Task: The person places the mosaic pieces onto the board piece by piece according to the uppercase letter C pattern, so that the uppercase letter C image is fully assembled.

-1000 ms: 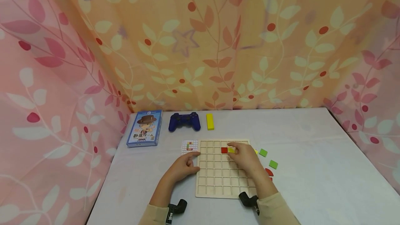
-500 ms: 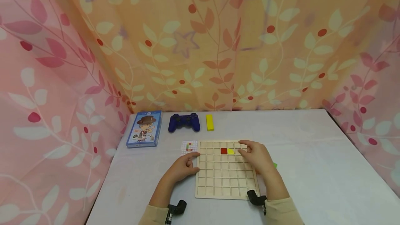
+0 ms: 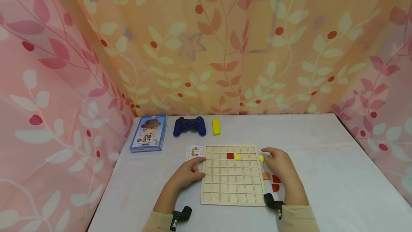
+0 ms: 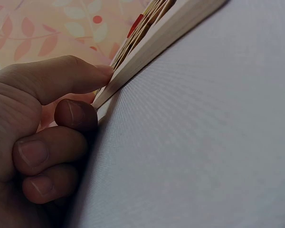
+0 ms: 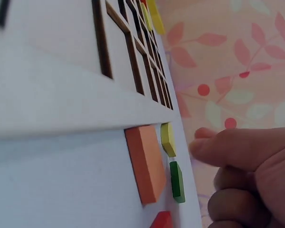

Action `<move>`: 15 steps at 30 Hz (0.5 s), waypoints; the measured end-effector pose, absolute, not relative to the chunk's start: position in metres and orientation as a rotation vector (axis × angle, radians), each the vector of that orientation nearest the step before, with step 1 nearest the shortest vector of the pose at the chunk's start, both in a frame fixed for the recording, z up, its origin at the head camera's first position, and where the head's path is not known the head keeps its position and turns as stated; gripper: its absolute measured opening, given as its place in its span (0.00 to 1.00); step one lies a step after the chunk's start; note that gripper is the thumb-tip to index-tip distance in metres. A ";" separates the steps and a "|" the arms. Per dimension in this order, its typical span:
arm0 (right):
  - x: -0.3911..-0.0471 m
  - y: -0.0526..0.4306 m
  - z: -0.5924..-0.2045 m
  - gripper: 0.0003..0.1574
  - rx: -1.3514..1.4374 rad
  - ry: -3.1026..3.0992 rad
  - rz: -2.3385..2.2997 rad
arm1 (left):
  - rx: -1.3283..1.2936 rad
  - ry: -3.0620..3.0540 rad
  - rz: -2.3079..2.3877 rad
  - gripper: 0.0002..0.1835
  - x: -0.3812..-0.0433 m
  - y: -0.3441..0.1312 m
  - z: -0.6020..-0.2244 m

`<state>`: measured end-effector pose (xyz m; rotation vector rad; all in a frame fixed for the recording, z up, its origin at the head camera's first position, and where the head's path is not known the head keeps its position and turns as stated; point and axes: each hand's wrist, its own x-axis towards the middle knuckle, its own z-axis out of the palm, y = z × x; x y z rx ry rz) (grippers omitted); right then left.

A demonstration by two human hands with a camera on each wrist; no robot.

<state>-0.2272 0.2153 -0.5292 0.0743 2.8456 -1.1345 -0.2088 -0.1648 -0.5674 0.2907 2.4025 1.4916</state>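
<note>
At the far left of your bench (image 3: 315,139) stands one blue box (image 3: 148,133), lying flat, then one dark blue game controller (image 3: 190,126) and one yellow block (image 3: 216,126). Nearer you is one small printed card (image 3: 194,152), close by the board's upper left corner.

Your left hand (image 3: 188,172) comes in from the near side, index finger and thumb held well apart, their tips touching the board's left edge; the other three fingers curl inward and grip nothing.

The one wooden board (image 3: 225,187) lies flat in front of you, seven columns by seven rows. Two pieces sit in its second row from the top: one red piece (image 3: 230,156) in the fourth cell and one yellow piece (image 3: 237,156) in the fifth.

Past its right edge you have one loose yellow tile (image 3: 261,158), one orange block (image 3: 266,176), one green tile (image 5: 177,182) and two red tiles (image 3: 275,179).

Your right hand (image 3: 279,161) is beside the loose yellow tile, index finger extended, thumb near the tile, remaining fingers curled, nothing in its grasp.
</note>
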 end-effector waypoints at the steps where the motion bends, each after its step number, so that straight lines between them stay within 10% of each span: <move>1: -0.227 0.217 -0.530 0.26 0.087 2.830 -1.133 | 0.289 2.402 1.492 0.32 -0.208 -0.165 -0.567; 15: -0.229 0.222 -0.542 0.26 0.071 2.814 -1.061 | 0.266 2.383 1.521 0.32 -0.207 -0.164 -0.565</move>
